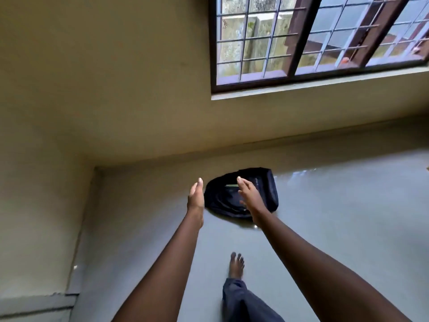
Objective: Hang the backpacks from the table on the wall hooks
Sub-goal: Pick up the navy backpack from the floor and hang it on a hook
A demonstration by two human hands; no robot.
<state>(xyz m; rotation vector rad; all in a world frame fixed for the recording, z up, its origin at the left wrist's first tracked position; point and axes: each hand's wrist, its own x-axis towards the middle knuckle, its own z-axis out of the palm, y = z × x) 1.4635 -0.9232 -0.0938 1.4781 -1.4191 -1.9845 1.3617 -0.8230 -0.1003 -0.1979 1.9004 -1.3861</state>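
Observation:
A black backpack (267,189) lies flat on the grey floor near the corner of the room, below the window. Both my arms stretch out toward it. My left hand (196,197) hovers just left of the backpack, fingers straight and apart, holding nothing. My right hand (249,195) is over the backpack's middle, also spread and empty, and it covers part of the bag. Whether either hand touches the bag I cannot tell. No table and no wall hooks are in view.
A barred window (301,43) with a dark brown frame sits high on the far yellow wall. Another yellow wall (46,159) closes the left side. My bare foot (236,266) and a dark trouser leg stand on the smooth grey floor (348,217).

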